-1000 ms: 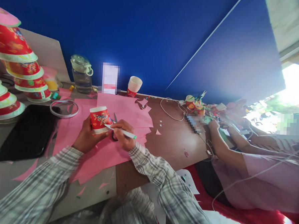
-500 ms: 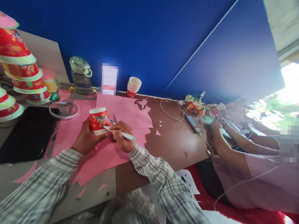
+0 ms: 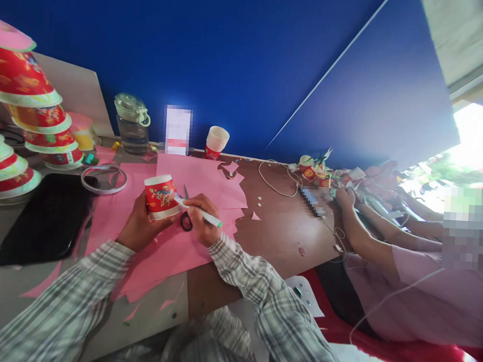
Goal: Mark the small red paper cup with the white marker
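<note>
Above the pink paper [image 3: 199, 173], my left grip [image 3: 140, 224] is closed around a red cup [image 3: 162, 196] with a white rim, and the cup leans a little. My right grip [image 3: 202, 217] pinches a white pen [image 3: 210, 218] with a green end, and its tip points at the right side of the cup. I see black scissors [image 3: 186, 222] lying on the paper, between my two grips. The paper lies on the counter [image 3: 274, 245]. To the left are a round band [image 3: 124, 181], a big black phone [image 3: 40, 222] and tall piles of red cups [image 3: 51, 138]. Behind the paper stands a water jug [image 3: 132, 136]. Far right, another person's hands [image 3: 346, 200] are near messy bits.
</note>
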A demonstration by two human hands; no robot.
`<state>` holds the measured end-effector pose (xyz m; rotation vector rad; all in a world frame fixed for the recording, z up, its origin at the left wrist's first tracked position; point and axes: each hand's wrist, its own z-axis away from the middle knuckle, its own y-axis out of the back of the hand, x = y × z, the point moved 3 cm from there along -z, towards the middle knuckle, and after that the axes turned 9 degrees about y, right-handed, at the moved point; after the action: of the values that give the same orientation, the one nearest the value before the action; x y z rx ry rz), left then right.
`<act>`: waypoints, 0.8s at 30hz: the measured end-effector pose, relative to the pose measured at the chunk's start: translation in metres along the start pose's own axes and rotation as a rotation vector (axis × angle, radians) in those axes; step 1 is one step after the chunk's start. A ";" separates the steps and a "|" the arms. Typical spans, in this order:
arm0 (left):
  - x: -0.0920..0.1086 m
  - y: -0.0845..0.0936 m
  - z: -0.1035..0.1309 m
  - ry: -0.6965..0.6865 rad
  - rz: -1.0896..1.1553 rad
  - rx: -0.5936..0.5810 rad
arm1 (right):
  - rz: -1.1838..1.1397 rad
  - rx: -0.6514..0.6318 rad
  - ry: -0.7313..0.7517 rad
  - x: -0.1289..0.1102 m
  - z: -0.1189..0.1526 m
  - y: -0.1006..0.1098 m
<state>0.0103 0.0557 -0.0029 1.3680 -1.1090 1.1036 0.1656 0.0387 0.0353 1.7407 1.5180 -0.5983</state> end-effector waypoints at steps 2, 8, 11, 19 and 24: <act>0.002 0.000 0.000 0.024 0.047 -0.008 | 0.009 0.049 0.001 0.001 -0.001 0.002; 0.009 -0.001 -0.002 -0.018 0.171 -0.078 | -0.066 0.032 -0.011 0.003 -0.003 0.000; 0.009 -0.001 -0.002 -0.019 0.171 -0.081 | -0.080 0.039 0.005 0.002 -0.004 0.000; 0.017 -0.002 0.002 -0.034 0.132 -0.104 | -0.122 0.013 -0.020 0.005 -0.005 -0.001; 0.022 -0.003 0.003 -0.047 0.153 -0.143 | -0.124 0.016 -0.022 0.003 -0.007 -0.002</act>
<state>0.0169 0.0515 0.0184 1.2183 -1.3192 1.0834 0.1638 0.0462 0.0368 1.6555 1.6186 -0.6919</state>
